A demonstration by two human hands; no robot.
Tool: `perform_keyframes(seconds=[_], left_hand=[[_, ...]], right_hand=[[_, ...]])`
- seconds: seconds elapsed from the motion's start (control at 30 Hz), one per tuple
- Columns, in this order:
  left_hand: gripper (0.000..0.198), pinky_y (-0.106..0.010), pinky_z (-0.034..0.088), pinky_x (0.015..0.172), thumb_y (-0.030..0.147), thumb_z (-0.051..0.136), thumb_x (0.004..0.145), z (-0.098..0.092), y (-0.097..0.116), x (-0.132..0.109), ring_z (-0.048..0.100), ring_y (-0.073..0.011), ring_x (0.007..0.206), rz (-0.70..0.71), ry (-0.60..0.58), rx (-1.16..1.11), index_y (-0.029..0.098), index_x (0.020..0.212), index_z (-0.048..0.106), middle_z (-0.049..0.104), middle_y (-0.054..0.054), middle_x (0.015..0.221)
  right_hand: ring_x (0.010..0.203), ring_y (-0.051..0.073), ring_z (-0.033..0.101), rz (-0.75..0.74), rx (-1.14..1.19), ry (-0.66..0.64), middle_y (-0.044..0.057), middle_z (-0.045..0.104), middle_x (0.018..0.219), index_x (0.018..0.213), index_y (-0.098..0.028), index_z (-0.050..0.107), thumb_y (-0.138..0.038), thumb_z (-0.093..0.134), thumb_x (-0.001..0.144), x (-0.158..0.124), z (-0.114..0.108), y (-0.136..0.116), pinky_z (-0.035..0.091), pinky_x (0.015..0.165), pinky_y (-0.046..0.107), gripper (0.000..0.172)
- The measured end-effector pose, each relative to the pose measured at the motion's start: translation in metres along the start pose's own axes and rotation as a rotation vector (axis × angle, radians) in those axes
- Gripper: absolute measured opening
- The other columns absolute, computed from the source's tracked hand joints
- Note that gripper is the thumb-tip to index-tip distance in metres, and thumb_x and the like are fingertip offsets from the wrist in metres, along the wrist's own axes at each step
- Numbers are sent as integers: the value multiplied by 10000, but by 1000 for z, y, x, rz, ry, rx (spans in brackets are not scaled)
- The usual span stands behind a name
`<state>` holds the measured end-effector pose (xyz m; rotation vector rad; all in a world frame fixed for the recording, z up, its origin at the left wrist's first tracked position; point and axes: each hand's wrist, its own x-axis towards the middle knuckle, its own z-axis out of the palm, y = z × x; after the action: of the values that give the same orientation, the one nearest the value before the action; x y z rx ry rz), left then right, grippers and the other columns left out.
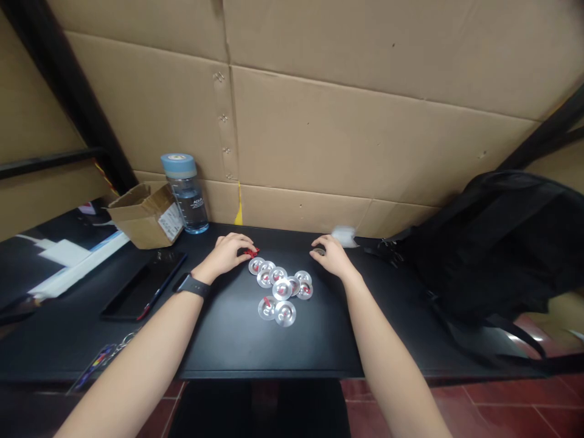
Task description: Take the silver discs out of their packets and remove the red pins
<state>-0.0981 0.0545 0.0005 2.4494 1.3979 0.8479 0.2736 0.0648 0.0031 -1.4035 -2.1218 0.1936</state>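
Observation:
Several shiny silver discs (282, 289) with raised centres lie in a loose, partly overlapping group on the black table. Some show small red marks or red bits on top. Beyond the group on the left, my left hand (228, 252), with a dark watch on its wrist, has its fingertips closed round a small heap of red pieces (252, 252). On the right my right hand (334, 257) is curled, thumb and finger close together at a small greyish round piece (320, 251). The palm partly hides this piece, and its kind is unclear.
A clear crumpled plastic bag (345, 236) lies behind my right hand. To the left are a blue-lidded water bottle (191, 204), an open cardboard box (146, 219), a phone (143, 289) and keys (125, 344). A black backpack (497, 255) stands right. Cardboard (319, 140) walls the back.

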Motion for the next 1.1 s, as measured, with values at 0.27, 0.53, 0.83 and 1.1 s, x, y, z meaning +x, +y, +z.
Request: perform_keyframes(seconds=[0.27, 0.53, 0.83, 1.1], left_hand=[[121, -465, 331, 1014, 364, 691, 918, 1, 5, 3, 548, -293, 1204, 85, 31, 104, 308, 880, 792, 711, -47, 1227], [267, -375, 479, 907, 380, 561, 982, -15, 21, 5, 653, -237, 963, -2, 222, -63, 260, 1150, 731, 765, -53, 1047], [177, -377, 503, 927, 383, 639, 925, -10, 18, 4, 696, -250, 1011, -23, 197, -75, 251, 954, 753, 787, -36, 1044], [235, -353, 539, 854, 464, 683, 876, -4, 13, 2, 742, -243, 917, -105, 123, -137, 251, 887, 781, 808, -29, 960]], right_hand=[[1130, 262, 584, -47, 47, -6, 98, 618, 1157, 1053, -215, 716, -269, 717, 856, -1, -2, -11, 441, 1058, 431, 203], [1138, 263, 588, -41, 80, 21, 90, 619, 1140, 1050, -224, 715, -266, 705, 858, -1, -6, -12, 437, 1063, 440, 198], [1128, 257, 585, -40, 109, 6, 91, 617, 1158, 1052, -226, 719, -248, 708, 855, -2, -4, -19, 446, 1055, 439, 199], [1119, 261, 553, -113, 111, -45, 85, 610, 1204, 1067, -248, 708, -248, 723, 861, -4, 3, -39, 439, 1051, 470, 207]])
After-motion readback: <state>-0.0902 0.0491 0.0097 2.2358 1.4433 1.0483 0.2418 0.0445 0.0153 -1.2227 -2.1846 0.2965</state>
